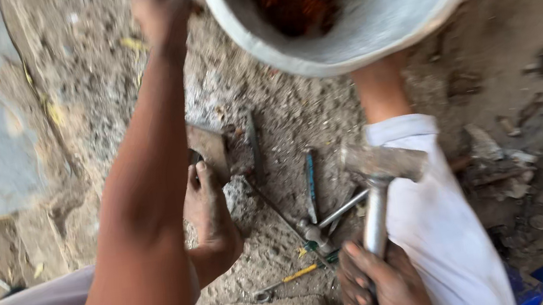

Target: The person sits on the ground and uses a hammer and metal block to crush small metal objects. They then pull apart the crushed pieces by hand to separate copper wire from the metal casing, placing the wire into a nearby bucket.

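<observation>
Dusty, gritty ground [100,91] fills the view, littered with scrap and hand tools. The right hand [383,289], at 6 o'clock, is clenched around the steel handle of a hammer [377,191]. The hammer's long axis runs from the fist toward 12 o'clock, so its blocky head stands directly beyond the grip.

Further along that line, at 12 to 1 o'clock, a pale metal basin [400,7] with rusty red-brown material inside is tilted toward the camera. The left hand [161,9] reaches up at 11 o'clock, just beside the basin's rim, and is much the nearer hand to it. It is blurred, so I cannot tell whether it grips anything.

A limb in a white sleeve [437,221] rises under the basin. At centre, a dusty hand or foot [209,214] presses a flat metal plate [209,150]. Spanners [310,186] and a yellow-handled tool [289,279] lie between the two.
</observation>
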